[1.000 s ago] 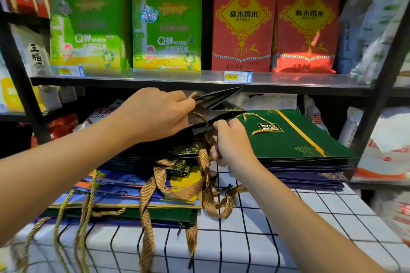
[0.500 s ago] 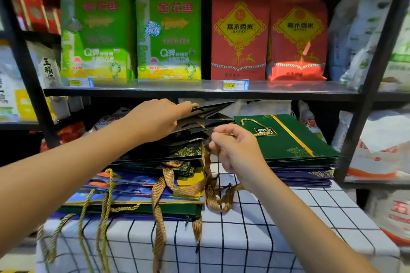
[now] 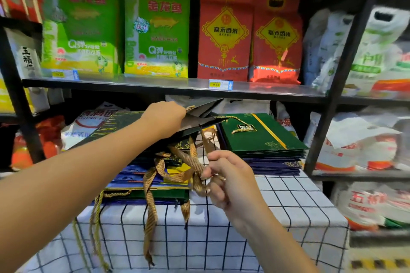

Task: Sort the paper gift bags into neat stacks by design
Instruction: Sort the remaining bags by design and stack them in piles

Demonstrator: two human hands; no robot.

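Dark gift bag [image 3: 195,115] lifted at frame centre over a mixed pile [image 3: 155,175] on the checked cloth [image 3: 266,217].
Left hand [image 3: 165,117] grips the bag's top edge; right hand [image 3: 228,175] pinches a gold ribbon handle [image 3: 188,162] tangled below. To the right a green-topped stack [image 3: 261,135]. On the shelf above stand two green rice packs [image 3: 155,35], two red [image 3: 224,35], and a yellow tag [image 3: 215,84] reading 45.00.

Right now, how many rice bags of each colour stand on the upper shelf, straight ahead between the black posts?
Green rice bags: 2
Red rice bags: 2
Total: 4
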